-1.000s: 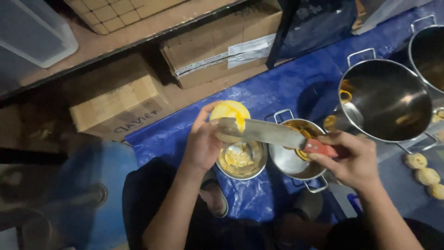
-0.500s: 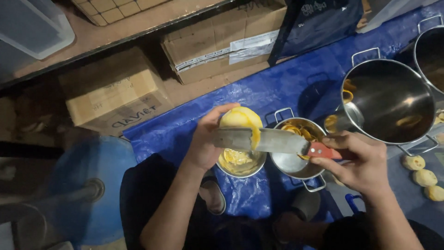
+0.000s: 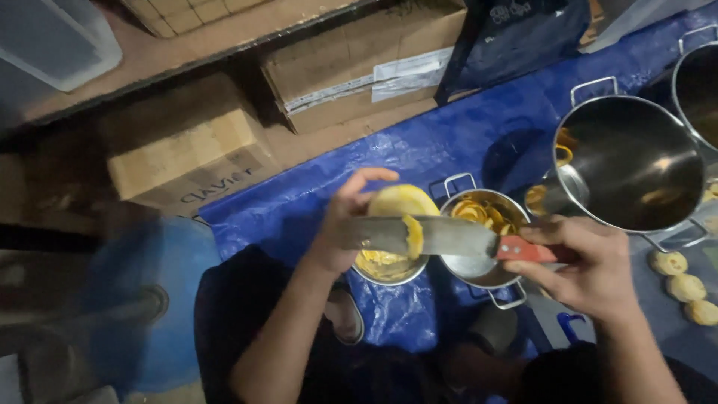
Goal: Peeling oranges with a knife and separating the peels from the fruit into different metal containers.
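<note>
The left hand (image 3: 348, 224) grips one yellow fruit (image 3: 404, 203), fingers curled around its far side, and holds it in the air above a small steel bowl (image 3: 389, 265). The right hand (image 3: 591, 262) is clenched around the red handle of one broad knife (image 3: 434, 236), whose blade lies flat across the fruit with a yellow slice clinging to it.

Two small steel vessels sit below the hands: the bowl with yellow scraps, and just to its right a two-handled pot (image 3: 482, 239) holding curled orange-yellow peels. Two larger steel pots stand at the right, one big pot (image 3: 632, 164) tilted with its mouth open to view, another pot (image 3: 695, 82) cut off by the frame's edge. Three pale peeled fruits (image 3: 684, 288) lie in a row at the near right.

Everything rests on a blue plastic tarp (image 3: 449, 142) spread over the floor. Two cardboard boxes (image 3: 179, 161) stand beyond it on the far side, and a blue fan (image 3: 142, 299) sits blurred at the near left.
</note>
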